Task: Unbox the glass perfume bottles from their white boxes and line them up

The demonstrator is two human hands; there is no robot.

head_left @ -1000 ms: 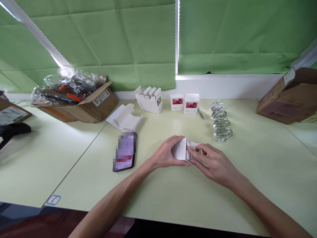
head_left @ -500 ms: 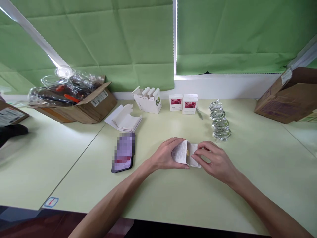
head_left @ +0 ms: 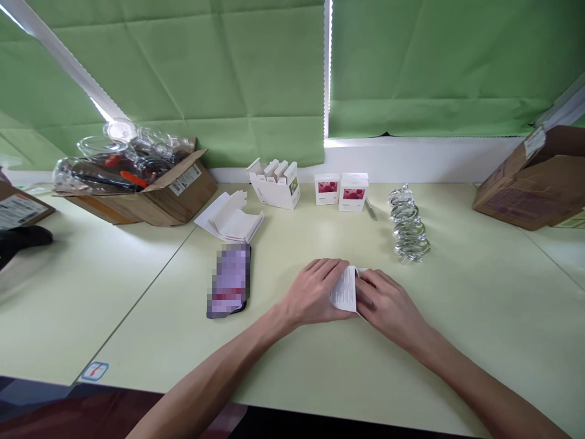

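Note:
My left hand (head_left: pixel 315 291) wraps round a small white paper box (head_left: pixel 345 291) with printed text on its upper face, just above the table. The box lies on its side, its end turned to the right. My right hand (head_left: pixel 388 305) is closed at that end, with its fingers curled against the flaps. Its fingertips are hidden by the box, so whatever is between them inside cannot be made out. Behind the hands, two white boxes with pink pictures, a left one (head_left: pixel 326 190) and a right one (head_left: pixel 353 194), stand upright.
A phone (head_left: pixel 228 280) lies left of my hands, below flattened white cartons (head_left: pixel 233 219). Several opened white boxes (head_left: pixel 276 186) stand behind. A pen (head_left: pixel 371 210) and a stack of clear glassy pieces (head_left: pixel 409 225) lie right. Cardboard boxes, left (head_left: pixel 159 204) and right (head_left: pixel 516 189), flank the table.
My right hand has moved in against the box's open end, covering the yellow spot seen inside. The box has tipped, and my left hand has shifted slightly right with it.

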